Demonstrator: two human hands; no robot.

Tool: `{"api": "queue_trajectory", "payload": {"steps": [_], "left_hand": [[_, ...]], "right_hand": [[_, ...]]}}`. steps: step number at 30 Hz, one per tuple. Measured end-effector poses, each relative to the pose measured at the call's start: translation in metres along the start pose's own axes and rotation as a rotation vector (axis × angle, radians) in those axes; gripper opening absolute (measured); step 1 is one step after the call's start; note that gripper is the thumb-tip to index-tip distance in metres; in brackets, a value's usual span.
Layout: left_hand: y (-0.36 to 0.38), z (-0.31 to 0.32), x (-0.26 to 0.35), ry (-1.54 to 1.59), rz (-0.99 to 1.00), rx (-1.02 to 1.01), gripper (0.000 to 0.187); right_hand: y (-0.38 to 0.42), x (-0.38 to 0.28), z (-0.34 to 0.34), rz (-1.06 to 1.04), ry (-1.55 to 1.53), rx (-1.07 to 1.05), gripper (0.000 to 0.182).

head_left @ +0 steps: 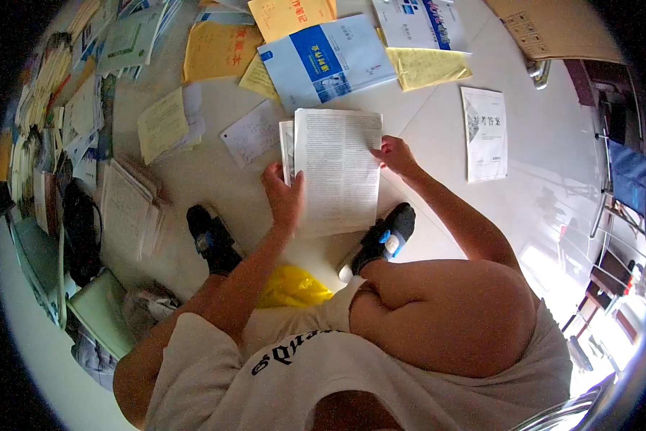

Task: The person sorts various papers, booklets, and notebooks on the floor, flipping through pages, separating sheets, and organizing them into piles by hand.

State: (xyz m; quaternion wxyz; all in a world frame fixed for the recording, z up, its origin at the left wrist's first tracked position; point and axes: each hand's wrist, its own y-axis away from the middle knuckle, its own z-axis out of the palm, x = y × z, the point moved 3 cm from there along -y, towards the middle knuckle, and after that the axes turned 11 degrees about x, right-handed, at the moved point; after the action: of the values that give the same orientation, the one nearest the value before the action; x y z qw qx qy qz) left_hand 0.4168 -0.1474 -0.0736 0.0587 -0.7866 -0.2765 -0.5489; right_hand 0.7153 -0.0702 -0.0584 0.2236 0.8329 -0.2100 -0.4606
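Between my two hands is a stack of printed papers [339, 169], its top page covered in small text in columns. My left hand [284, 194] grips the stack's left edge, thumb on top. Other sheets stick out a little on that side. My right hand [396, 155] pinches the right edge near its upper half. Just beyond the stack lies a blue and white workbook [328, 61]. A handwritten sheet [253, 134] rests on the floor to the left of the stack.
Brown envelopes [221, 50] and a yellow booklet [429, 67] lie at the far side. A white booklet [486, 134] is on the right. Piles of books and papers [127, 205] line the left. A yellow plastic bag [292, 287] sits between my legs. A cardboard box [563, 30] stands far right.
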Motion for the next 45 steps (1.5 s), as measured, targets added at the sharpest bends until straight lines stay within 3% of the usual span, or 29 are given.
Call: {"api": "queue_trajectory", "payload": {"steps": [3,5,7,8,9,10,12,13,17,20,22,24,25,27,28,31,33,34,36,37,38,40,42,45], "left_hand": [[-0.009,-0.001,0.003,-0.201,0.038,-0.103,0.061],[-0.009,0.0,0.018,-0.36,0.09,-0.125,0.063],[-0.007,0.005,0.026,-0.614,0.214,-0.107,0.068],[-0.006,0.005,0.025,-0.614,0.215,-0.108,0.068],[-0.005,0.006,0.025,-0.609,0.317,-0.095,0.07],[-0.003,0.007,0.024,-0.603,0.418,-0.083,0.072],[0.002,0.006,0.022,-0.614,0.415,-0.078,0.075],[0.006,0.007,0.023,-0.625,0.411,-0.074,0.078],[0.034,0.007,0.029,-0.656,0.425,0.039,0.075],[0.046,0.007,0.027,-0.577,0.479,0.043,0.068],[0.051,0.008,0.023,-0.566,0.536,0.029,0.061],[0.051,0.01,0.02,-0.548,0.549,0.043,0.06],[0.051,0.009,0.021,-0.536,0.561,0.062,0.059],[0.052,0.008,0.023,-0.526,0.546,0.067,0.059],[0.051,0.008,0.024,-0.516,0.529,0.063,0.059],[0.052,0.008,0.024,-0.557,0.514,0.06,0.057],[0.051,0.007,0.023,-0.564,0.487,0.05,0.058],[0.051,0.008,0.021,-0.57,0.457,0.031,0.059],[0.05,0.007,0.018,-0.531,0.477,0.019,0.059],[0.05,0.006,0.02,-0.496,0.491,0.005,0.06],[0.05,0.005,0.021,-0.488,0.496,0.013,0.06],[0.051,0.004,0.025,-0.546,0.473,-0.005,0.061],[0.049,0.002,0.029,-0.542,0.482,-0.008,0.061],[0.041,-0.006,0.037,-0.522,0.505,-0.054,0.062]], "right_hand": [[0.007,-0.001,0.009,-0.018,0.153,-0.034,0.033],[0.008,0.003,0.02,-0.277,0.442,0.127,0.039],[0.018,-0.009,0.022,-0.31,0.441,0.136,0.042],[0.024,-0.017,0.02,-0.342,0.44,0.144,0.045],[0.023,-0.014,0.019,-0.208,0.36,0.072,0.051],[0.027,-0.014,0.022,-0.208,0.359,0.073,0.051],[0.041,-0.022,0.031,-0.449,0.526,0.29,0.059],[0.044,-0.025,0.034,-0.469,0.55,0.305,0.065],[0.049,-0.029,0.041,-0.39,0.409,0.392,0.07],[0.035,-0.028,0.028,-0.071,0.214,0.293,0.08],[0.031,-0.027,0.029,-0.188,0.291,0.351,0.081],[0.028,-0.021,0.025,0.023,0.05,0.313,0.078],[0.028,-0.022,0.025,0.016,0.052,0.311,0.078],[0.026,-0.024,0.033,0.08,-0.029,0.117,0.083],[0.027,-0.027,0.037,-0.008,-0.029,0.15,0.079],[0.023,-0.019,0.042,-0.015,0.052,-0.031,0.069],[0.03,-0.016,0.047,-0.44,0.556,0.355,0.07],[0.036,-0.016,0.048,-0.425,0.522,0.335,0.069],[0.039,-0.01,0.059,-0.131,-0.149,0.061,0.063],[0.056,-0.019,0.062,-0.007,-0.354,0.079,0.055],[0.058,-0.014,0.061,-0.018,-0.351,0.083,0.055],[0.057,0.001,0.065,0.216,-0.468,-0.131,0.052],[0.063,-0.001,0.06,0.208,-0.524,-0.136,0.049],[0.063,-0.015,0.053,0.058,-0.344,-0.108,0.046]]}}
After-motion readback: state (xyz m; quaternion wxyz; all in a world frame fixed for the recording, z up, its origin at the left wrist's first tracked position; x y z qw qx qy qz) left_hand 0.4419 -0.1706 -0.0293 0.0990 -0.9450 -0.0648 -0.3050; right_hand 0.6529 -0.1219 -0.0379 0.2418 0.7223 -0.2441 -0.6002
